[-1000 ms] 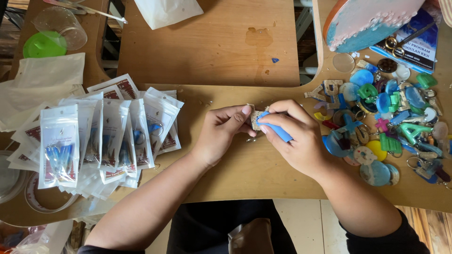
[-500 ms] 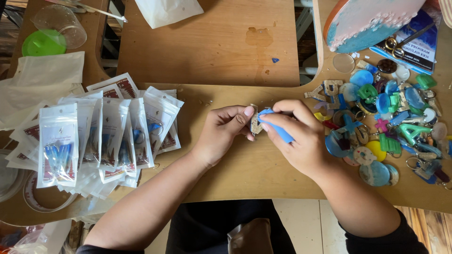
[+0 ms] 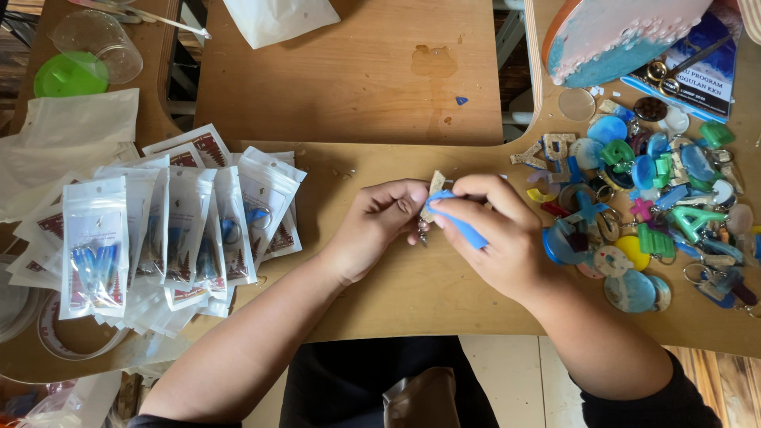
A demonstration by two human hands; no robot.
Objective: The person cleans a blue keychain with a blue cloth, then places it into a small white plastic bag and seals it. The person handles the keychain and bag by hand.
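I see the small beige charm pinched between the fingertips of my left hand and right hand, just above the wooden bench at its middle. The right fingers also close around a blue tool, laid against the charm's lower edge. The charm is pale, flat and roughly rectangular (a little metal ring hangs below it). Packed sachets lie to the left, loose colourful keychains to the right.

Packets left, keychains right — hands between.
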